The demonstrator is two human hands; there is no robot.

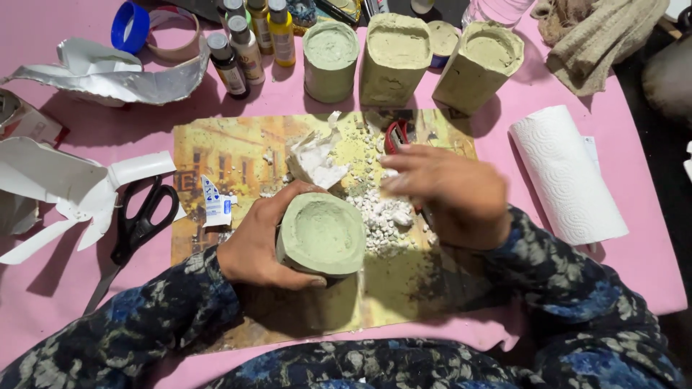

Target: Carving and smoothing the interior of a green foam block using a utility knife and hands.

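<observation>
Left hand (256, 245) wrapped around green cast pot (321, 236). Right hand (454, 193) blurred over white rubble (382, 212); grip can't tell.

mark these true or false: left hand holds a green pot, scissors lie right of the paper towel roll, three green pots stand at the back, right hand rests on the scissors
1. The left hand holds a green pot. True.
2. The scissors lie right of the paper towel roll. False: they lie far to its left, on the pink table.
3. Three green pots stand at the back. True.
4. The right hand rests on the scissors. False: it is over the white crumbs, blurred.
</observation>
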